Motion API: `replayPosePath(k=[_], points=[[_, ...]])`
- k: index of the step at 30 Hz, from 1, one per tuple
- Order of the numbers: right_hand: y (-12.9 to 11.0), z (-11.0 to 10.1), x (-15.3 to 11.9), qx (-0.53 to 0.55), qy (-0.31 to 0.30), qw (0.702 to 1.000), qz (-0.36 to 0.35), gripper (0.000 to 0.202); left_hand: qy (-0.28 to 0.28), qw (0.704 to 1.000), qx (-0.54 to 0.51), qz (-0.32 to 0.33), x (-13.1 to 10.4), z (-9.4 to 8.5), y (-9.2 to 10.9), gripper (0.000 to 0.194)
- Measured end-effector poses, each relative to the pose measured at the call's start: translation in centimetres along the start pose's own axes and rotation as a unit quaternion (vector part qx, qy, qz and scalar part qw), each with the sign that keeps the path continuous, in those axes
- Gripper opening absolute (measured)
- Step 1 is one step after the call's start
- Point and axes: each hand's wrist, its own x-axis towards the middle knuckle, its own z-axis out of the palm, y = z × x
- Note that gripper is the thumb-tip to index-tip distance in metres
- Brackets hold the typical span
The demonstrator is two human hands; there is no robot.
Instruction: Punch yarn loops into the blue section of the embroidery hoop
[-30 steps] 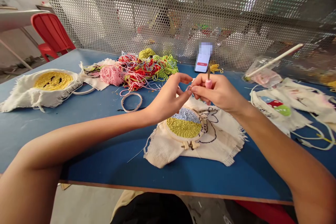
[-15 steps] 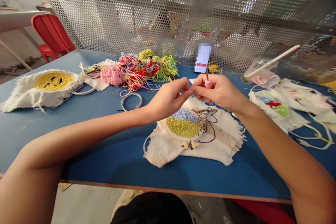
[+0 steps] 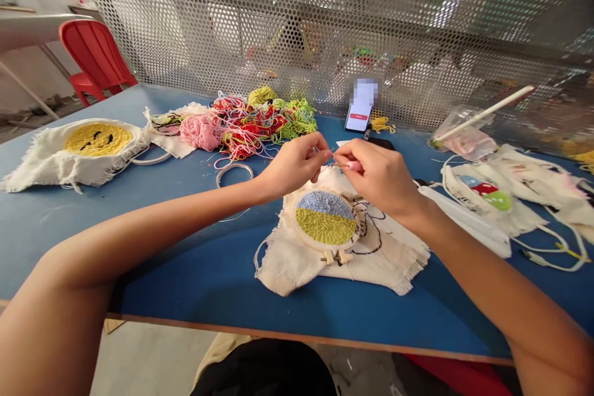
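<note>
My right hand (image 3: pixel 378 173) is closed round a slim tool with a pink handle (image 3: pixel 355 166), which looks like a punch needle; its thin tip points left. Close beside that tip, my left hand (image 3: pixel 299 164) pinches thumb against forefinger, and what lies between them is too small to make out. Below both hands an embroidery hoop (image 3: pixel 297 232) lies on the table, clamped on off-white cloth (image 3: pixel 288 269) with frayed edges. Inside it, looped yarn fills a light blue upper part and a yellow-green lower part. Dark drawn lines mark the cloth to its right.
A heap of tangled yarn (image 3: pixel 260 124) and an empty hoop (image 3: pixel 234 176) lie back left. Further left rests a yellow smiling-face piece (image 3: pixel 98 139). A phone (image 3: pixel 359 105) leans on the perforated metal panel (image 3: pixel 185 31). A white device (image 3: pixel 468 223) and more stitched cloth (image 3: pixel 524 210) lie right.
My right hand has turned the pink-handled tool from upright to nearly level, its tip now toward my left hand. My left hand has shifted slightly left. The white device has come into sight.
</note>
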Motion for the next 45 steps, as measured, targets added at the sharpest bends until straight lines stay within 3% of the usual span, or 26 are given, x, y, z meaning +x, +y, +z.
replayPosePath(k=[2,4,9,12,14,17,21,27,34,40,45], points=[[0.1,0.0,-0.2,-0.069,-0.018,0.996,-0.057,0.013,-0.029,0.999,0.019,-0.006,0.0,0.0,0.0,0.011],[0.2,0.0,-0.2,-0.103,-0.033,0.992,-0.067,0.014,-0.054,0.997,0.048,-0.010,0.0,-0.1,0.1,0.011],[0.7,-0.6,0.6,0.008,-0.075,0.994,0.078,0.008,-0.097,0.990,0.105,0.015,0.0,-0.6,1.0,0.012],[1.3,-0.8,1.1,0.135,-0.144,0.967,0.163,0.014,-0.137,0.983,0.115,0.034,0.1,-1.3,1.7,0.013],[1.6,-0.7,1.2,0.230,-0.167,0.940,0.190,0.015,-0.135,0.983,0.115,0.055,0.1,-1.7,2.1,0.013],[1.4,-0.1,1.1,0.296,-0.140,0.922,0.205,0.017,-0.077,0.986,0.130,0.064,0.2,-2.1,2.5,0.013],[0.2,0.5,0.7,0.216,-0.072,0.957,0.182,0.019,-0.003,0.984,0.175,0.045,0.3,-2.0,2.3,0.011],[-0.3,-0.2,0.5,0.107,-0.046,0.991,0.065,0.011,-0.026,0.979,0.202,0.024,0.4,-1.6,1.8,0.010],[0.9,-0.4,0.9,0.175,-0.066,0.973,0.138,0.016,-0.088,0.978,0.176,0.064,0.1,-1.6,2.3,0.012],[1.5,2.1,0.6,0.306,-0.048,0.935,0.173,0.019,-0.024,0.989,0.136,0.059,0.5,-1.5,1.2,0.014],[0.6,2.3,0.2,0.215,-0.028,0.967,0.136,0.019,0.010,0.987,0.158,0.033,0.7,-1.3,0.3,0.011]])
